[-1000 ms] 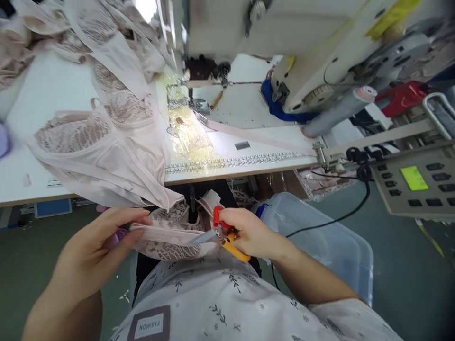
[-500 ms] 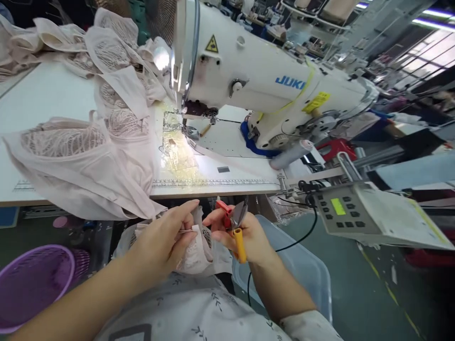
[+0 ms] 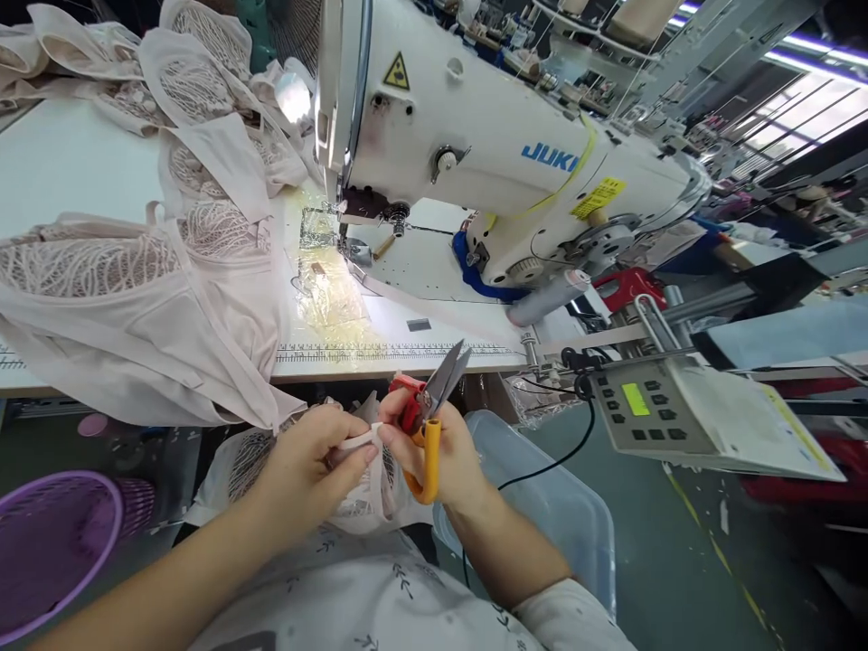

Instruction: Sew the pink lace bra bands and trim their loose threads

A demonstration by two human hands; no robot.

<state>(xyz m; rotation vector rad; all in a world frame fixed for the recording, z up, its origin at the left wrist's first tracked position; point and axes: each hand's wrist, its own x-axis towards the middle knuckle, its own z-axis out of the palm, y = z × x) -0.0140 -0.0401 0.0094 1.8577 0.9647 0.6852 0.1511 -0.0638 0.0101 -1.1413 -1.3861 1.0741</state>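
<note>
My left hand point(image 3: 308, 466) is closed, pinching a narrow pale strap or band edge point(image 3: 359, 440) between thumb and forefinger. That band belongs to a pale pink lace bra point(image 3: 248, 466) resting on my lap, partly covered by my hands. Thumb and fingertip of my right hand point(image 3: 451, 457) meet the same band at its right end. Tucked in that right hand is a pair of scissors point(image 3: 444, 380) with one red and one yellow handle. Its blades point up and away, slightly apart, clear of the fabric.
A white sewing machine point(image 3: 488, 136) stands on the table point(image 3: 467, 339), whose front edge carries a ruler strip. More lace bras point(image 3: 136, 316) pile up at the left. A control box point(image 3: 644, 407) juts out right. Below are a purple basket point(image 3: 112, 515) and a clear plastic bin point(image 3: 576, 515).
My right hand has come left to meet the band at my left fingertips. The scissors have turned, their blades now pointing upward. The whole view has shifted slightly.
</note>
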